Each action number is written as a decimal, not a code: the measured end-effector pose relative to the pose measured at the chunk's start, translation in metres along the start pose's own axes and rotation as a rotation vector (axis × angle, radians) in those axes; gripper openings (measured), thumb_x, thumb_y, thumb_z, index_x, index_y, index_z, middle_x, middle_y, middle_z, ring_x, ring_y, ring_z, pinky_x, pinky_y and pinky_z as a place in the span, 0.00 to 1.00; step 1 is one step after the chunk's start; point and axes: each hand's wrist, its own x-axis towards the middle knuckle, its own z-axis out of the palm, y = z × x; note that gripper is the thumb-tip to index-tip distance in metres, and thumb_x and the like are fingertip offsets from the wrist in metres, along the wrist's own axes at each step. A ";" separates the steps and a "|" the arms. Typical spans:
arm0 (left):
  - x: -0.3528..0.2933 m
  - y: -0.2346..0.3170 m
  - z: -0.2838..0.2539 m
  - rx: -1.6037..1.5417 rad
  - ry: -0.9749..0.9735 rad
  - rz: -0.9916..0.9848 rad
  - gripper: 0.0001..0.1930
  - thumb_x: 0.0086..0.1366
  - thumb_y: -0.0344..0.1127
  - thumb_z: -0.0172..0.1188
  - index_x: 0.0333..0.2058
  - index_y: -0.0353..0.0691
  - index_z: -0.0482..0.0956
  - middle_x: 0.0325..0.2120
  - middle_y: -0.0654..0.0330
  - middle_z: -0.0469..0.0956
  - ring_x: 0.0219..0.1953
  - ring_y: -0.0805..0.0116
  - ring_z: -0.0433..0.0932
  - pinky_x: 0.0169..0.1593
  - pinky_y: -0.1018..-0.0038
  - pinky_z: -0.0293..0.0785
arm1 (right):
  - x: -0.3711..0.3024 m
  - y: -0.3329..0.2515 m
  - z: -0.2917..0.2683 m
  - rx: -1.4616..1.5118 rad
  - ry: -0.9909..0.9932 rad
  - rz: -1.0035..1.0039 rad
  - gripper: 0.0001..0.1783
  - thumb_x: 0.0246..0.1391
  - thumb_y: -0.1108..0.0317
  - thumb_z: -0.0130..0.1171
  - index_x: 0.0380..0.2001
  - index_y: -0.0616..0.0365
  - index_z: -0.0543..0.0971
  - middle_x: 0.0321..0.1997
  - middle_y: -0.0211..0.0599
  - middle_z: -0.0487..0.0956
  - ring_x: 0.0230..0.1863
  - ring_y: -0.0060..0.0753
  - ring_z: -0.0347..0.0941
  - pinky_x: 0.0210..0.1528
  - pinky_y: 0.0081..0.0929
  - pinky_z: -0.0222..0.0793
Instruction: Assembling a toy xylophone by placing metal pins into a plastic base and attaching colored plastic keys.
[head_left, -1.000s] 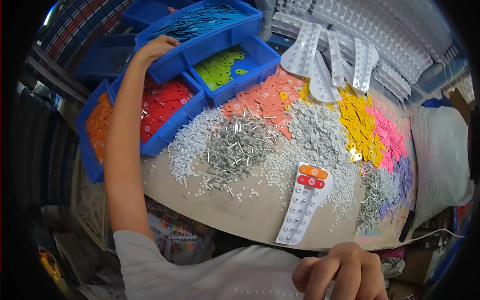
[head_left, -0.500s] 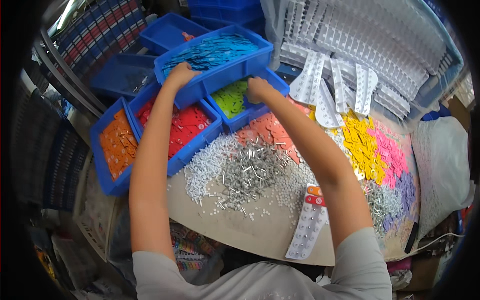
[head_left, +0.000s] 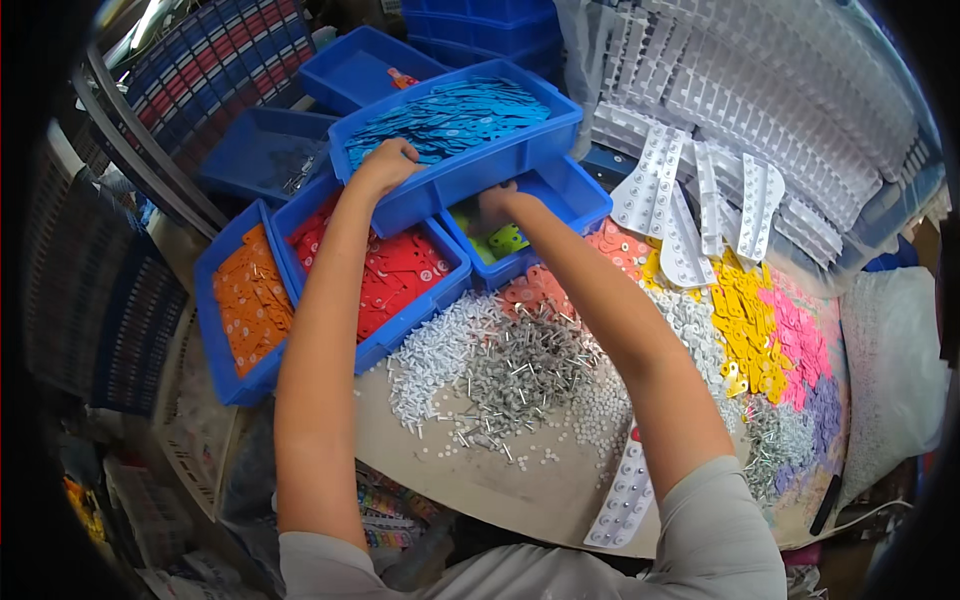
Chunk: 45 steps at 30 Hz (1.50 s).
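My left hand (head_left: 386, 168) grips the near left rim of a blue bin (head_left: 480, 160) full of flat blue plastic pieces (head_left: 450, 118). That bin rests over lower bins. My right hand (head_left: 497, 205) reaches into a lower blue bin (head_left: 575, 205) among flat lime-green plastic pieces (head_left: 506, 240). Motion blurs its fingers, and whether they hold a piece cannot be made out. Beneath my right forearm lies a white studded strip (head_left: 622, 490), partly hidden, with a bit of red at its top.
Bins of red pieces (head_left: 400, 265) and orange pieces (head_left: 245, 300) stand at left. Heaps of small metal pins (head_left: 530, 370) and white studs (head_left: 430, 370) cover the table's middle. Yellow pieces (head_left: 745, 330) and pink pieces (head_left: 795, 330) lie right. White strips (head_left: 760, 100) fill a crate behind.
My right hand has shifted left within the green-piece bin, and more bare bin floor shows at its right. My left hand stays at the upper bin's rim. The whole view has shifted slightly.
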 end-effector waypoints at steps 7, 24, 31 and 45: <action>0.000 -0.027 -0.011 -0.181 -0.109 -0.002 0.14 0.46 0.31 0.71 0.36 0.39 0.85 0.33 0.53 0.83 0.34 0.63 0.81 0.38 0.69 0.77 | -0.072 -0.005 -0.020 0.161 -0.101 -0.244 0.24 0.45 0.62 0.65 0.48 0.54 0.82 0.52 0.53 0.80 0.52 0.51 0.79 0.50 0.42 0.76; 0.037 -0.050 0.011 0.012 0.051 0.109 0.13 0.50 0.39 0.68 0.23 0.33 0.84 0.19 0.50 0.80 0.21 0.62 0.78 0.30 0.63 0.74 | -0.269 0.013 -0.050 1.758 0.333 -0.077 0.15 0.68 0.63 0.49 0.52 0.59 0.66 0.37 0.43 0.80 0.31 0.40 0.85 0.27 0.25 0.79; 0.038 -0.042 -0.007 -0.011 -0.219 0.075 0.12 0.53 0.37 0.69 0.26 0.31 0.84 0.21 0.57 0.81 0.21 0.69 0.77 0.27 0.66 0.74 | -0.413 0.014 0.001 1.745 0.361 0.087 0.25 0.64 0.69 0.57 0.61 0.58 0.63 0.33 0.40 0.81 0.33 0.30 0.82 0.34 0.24 0.76; -0.038 -0.012 -0.019 -0.605 0.481 0.155 0.13 0.62 0.33 0.66 0.43 0.33 0.85 0.30 0.64 0.83 0.28 0.78 0.75 0.32 0.78 0.71 | -0.556 -0.005 0.123 1.761 0.935 0.625 0.08 0.64 0.71 0.55 0.41 0.57 0.66 0.39 0.42 0.76 0.31 0.33 0.80 0.29 0.26 0.80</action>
